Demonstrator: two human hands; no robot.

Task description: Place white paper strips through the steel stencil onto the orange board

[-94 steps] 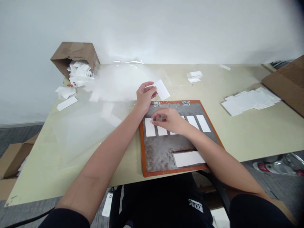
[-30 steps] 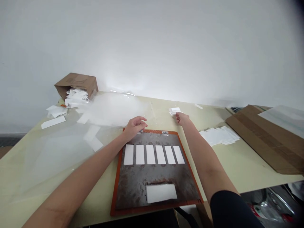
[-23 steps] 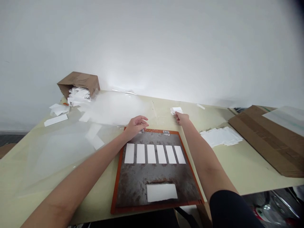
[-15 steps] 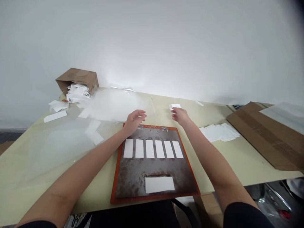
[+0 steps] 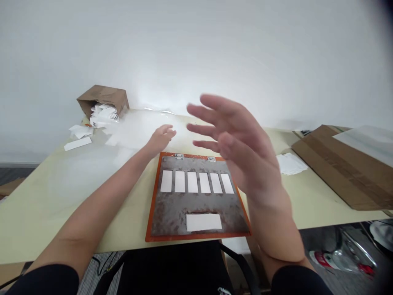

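An orange-edged, rusty metal board [image 5: 172, 209] lies on the table in front of me. Several white rectangular cards [image 5: 193, 182] sit in a row across its middle, and one wider white card [image 5: 204, 222] lies near its front edge. My right hand [image 5: 236, 143] is raised high above the board, close to the camera, with its fingers spread and nothing in it. My left hand [image 5: 161, 137] reaches past the board's far left corner, fingers loosely extended, over clear plastic sheets [image 5: 135, 131].
A tipped cardboard box [image 5: 103, 98] spills white cards at the far left. A pile of white cards [image 5: 290, 163] lies right of the board. Flat cardboard [image 5: 340, 168] covers the table's right end. The table's front edge [image 5: 92, 246] is near me.
My right hand left the small card stack at the table's far side and rose toward the camera, fingers spread. My left hand moved forward off the board's top edge.
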